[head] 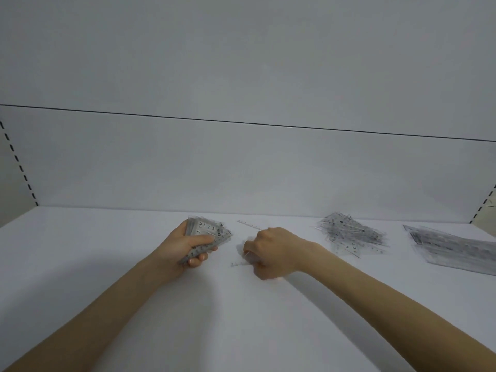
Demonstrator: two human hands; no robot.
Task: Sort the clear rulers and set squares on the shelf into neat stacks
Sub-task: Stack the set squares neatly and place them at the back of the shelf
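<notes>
My left hand (pixel 188 248) grips a thick stack of clear set squares (pixel 208 232) just above the white shelf (pixel 107 264), thumb across the top. To its right, my right hand (pixel 271 251) is curled over a single clear set square (pixel 243 260) that lies flat on the shelf, pinching its edge; most of that piece is hidden under the hand, and only faint scale marks show. Farther right lies a loose heap of clear set squares (pixel 351 234). At the far right sits a stack of long clear rulers (pixel 453 248).
The shelf's white back panel (pixel 241 167) rises right behind the objects. Slotted uprights stand at the left (pixel 18 167) and right (pixel 485 202) edges. Bare shelf surface stretches left of my left hand and in front of both arms.
</notes>
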